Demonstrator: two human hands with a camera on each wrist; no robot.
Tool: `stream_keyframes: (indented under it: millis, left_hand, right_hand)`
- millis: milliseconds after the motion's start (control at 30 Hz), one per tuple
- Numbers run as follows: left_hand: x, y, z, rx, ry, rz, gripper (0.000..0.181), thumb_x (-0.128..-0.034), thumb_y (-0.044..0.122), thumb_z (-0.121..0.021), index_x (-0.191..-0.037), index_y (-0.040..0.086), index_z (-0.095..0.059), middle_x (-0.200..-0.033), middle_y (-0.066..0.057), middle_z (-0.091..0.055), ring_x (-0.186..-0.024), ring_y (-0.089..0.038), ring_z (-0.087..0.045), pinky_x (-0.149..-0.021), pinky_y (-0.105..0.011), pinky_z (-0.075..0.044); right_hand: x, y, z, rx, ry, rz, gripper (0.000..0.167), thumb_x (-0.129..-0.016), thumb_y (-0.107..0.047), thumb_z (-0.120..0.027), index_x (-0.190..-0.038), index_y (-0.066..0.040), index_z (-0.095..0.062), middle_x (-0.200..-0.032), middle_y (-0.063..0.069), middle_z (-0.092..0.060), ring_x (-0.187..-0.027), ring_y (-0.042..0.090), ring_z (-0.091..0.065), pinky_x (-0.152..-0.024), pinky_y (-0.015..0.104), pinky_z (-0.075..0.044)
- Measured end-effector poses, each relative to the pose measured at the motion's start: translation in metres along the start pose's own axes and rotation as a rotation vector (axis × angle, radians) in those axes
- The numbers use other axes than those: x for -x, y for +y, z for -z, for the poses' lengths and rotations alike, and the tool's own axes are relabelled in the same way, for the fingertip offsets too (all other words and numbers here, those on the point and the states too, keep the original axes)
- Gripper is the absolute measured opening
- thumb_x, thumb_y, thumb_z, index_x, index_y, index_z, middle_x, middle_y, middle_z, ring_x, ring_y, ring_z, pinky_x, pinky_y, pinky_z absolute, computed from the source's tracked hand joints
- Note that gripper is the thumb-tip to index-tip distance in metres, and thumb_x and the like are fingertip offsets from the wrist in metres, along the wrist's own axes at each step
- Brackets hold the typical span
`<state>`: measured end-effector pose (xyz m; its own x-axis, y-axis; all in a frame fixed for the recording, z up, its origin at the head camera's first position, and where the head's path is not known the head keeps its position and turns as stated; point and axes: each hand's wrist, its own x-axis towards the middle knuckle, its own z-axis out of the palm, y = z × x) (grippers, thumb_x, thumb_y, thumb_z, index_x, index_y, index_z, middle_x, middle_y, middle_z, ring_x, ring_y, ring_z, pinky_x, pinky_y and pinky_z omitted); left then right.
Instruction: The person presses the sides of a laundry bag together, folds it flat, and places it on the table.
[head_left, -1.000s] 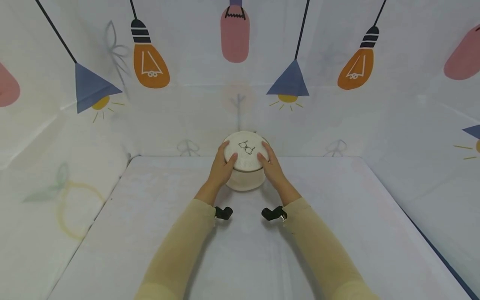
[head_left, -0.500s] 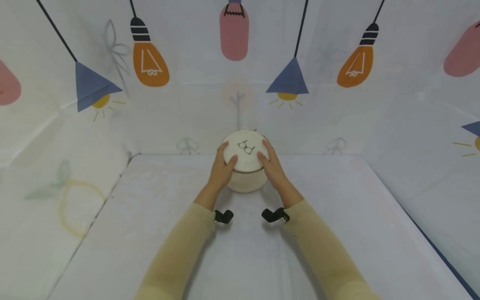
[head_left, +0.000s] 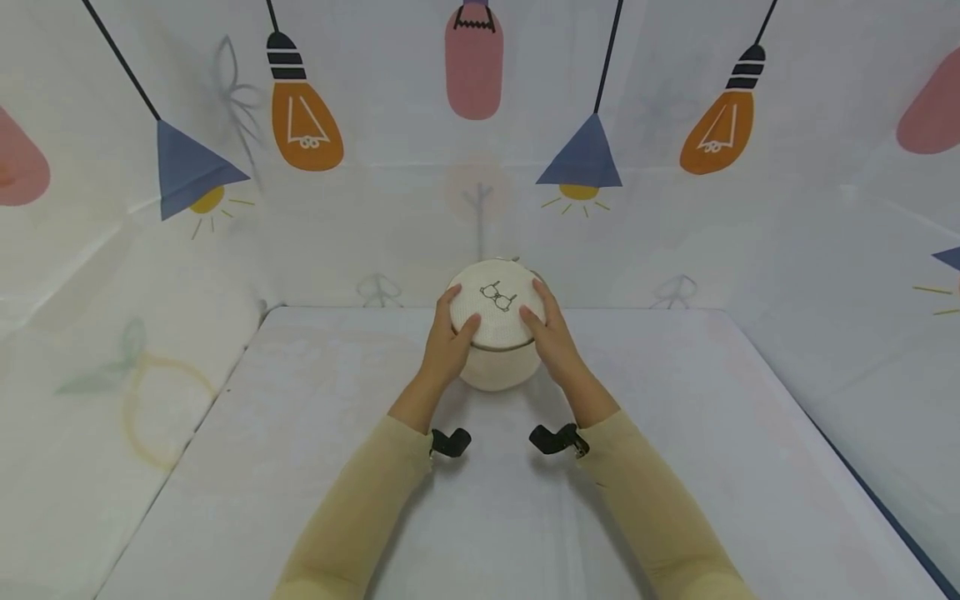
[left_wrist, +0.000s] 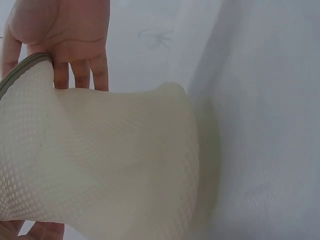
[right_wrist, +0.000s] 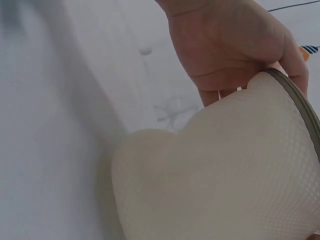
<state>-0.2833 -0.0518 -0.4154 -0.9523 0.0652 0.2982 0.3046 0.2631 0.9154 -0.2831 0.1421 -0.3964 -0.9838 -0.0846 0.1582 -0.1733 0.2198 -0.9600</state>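
Observation:
A round cream mesh laundry bag (head_left: 498, 329) stands near the far edge of the table, its top marked with a small dark line drawing. Both hands grip it from opposite sides. My left hand (head_left: 445, 343) holds the left rim, thumb on top; my right hand (head_left: 553, 337) holds the right rim likewise. In the left wrist view a grey-green zipper (left_wrist: 22, 70) runs round the rim, and the soft mesh side (left_wrist: 125, 155) is creased. From the right wrist, the same zipper (right_wrist: 300, 102) shows beside the thumb, with the fingers partly hidden behind the bag.
The white-covered table (head_left: 495, 517) spreads out in front of the bag. A pale back wall (head_left: 360, 217) printed with hanging lamps rises just behind. Dark wrist-camera mounts (head_left: 452, 442) stick out from the cuffs.
The bag has come slightly nearer to me, with both hands still gripping its rim. The head view has shifted a little.

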Motion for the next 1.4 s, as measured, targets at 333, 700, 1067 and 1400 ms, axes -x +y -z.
stream_keyframes:
  millis: [333, 700, 1067, 1400]
  left_hand:
    - [0.012, 0.009, 0.0, 0.062, 0.023, 0.012, 0.062, -0.1028, 0.031, -0.053, -0.156, 0.023, -0.023, -0.164, -0.012, -0.024, -0.149, -0.026, -0.025, -0.122, -0.04, -0.019]
    - [0.019, 0.012, -0.005, 0.269, 0.04, -0.02, 0.059, -0.1005, 0.016, -0.056, -0.153, 0.015, -0.029, -0.162, -0.011, -0.024, -0.148, -0.025, -0.028, -0.122, -0.036, -0.019]
    - [0.022, 0.013, -0.007, 0.372, 0.079, -0.019, 0.059, -0.0964, 0.006, -0.061, -0.15, 0.01, -0.036, -0.16, -0.012, -0.027, -0.147, -0.026, -0.03, -0.121, -0.037, -0.022]
    - [0.023, 0.014, -0.005, 0.359, -0.004, 0.022, 0.06, -0.0987, 0.007, -0.06, -0.152, 0.011, -0.033, -0.162, -0.014, -0.023, -0.15, -0.028, -0.021, -0.123, -0.041, -0.015]
  right_hand:
    - [0.011, -0.008, 0.002, -0.01, -0.045, -0.024, 0.067, -0.106, -0.03, -0.05, -0.162, -0.025, -0.013, -0.168, 0.0, -0.004, -0.154, 0.021, -0.004, -0.123, 0.043, -0.006]
    - [0.019, -0.008, 0.002, -0.071, -0.048, -0.023, 0.065, -0.105, -0.024, -0.053, -0.161, -0.022, -0.019, -0.168, 0.001, -0.007, -0.153, 0.022, -0.007, -0.123, 0.043, -0.01]
    - [0.021, -0.004, 0.002, -0.201, -0.054, 0.003, 0.06, -0.104, -0.017, -0.054, -0.158, -0.016, -0.028, -0.166, 0.004, -0.014, -0.15, 0.022, -0.022, -0.12, 0.039, -0.025]
    - [0.021, -0.003, 0.004, -0.322, -0.013, -0.028, 0.057, -0.102, -0.007, -0.057, -0.154, -0.011, -0.034, -0.162, 0.008, -0.025, -0.138, 0.027, -0.042, -0.103, 0.029, -0.046]
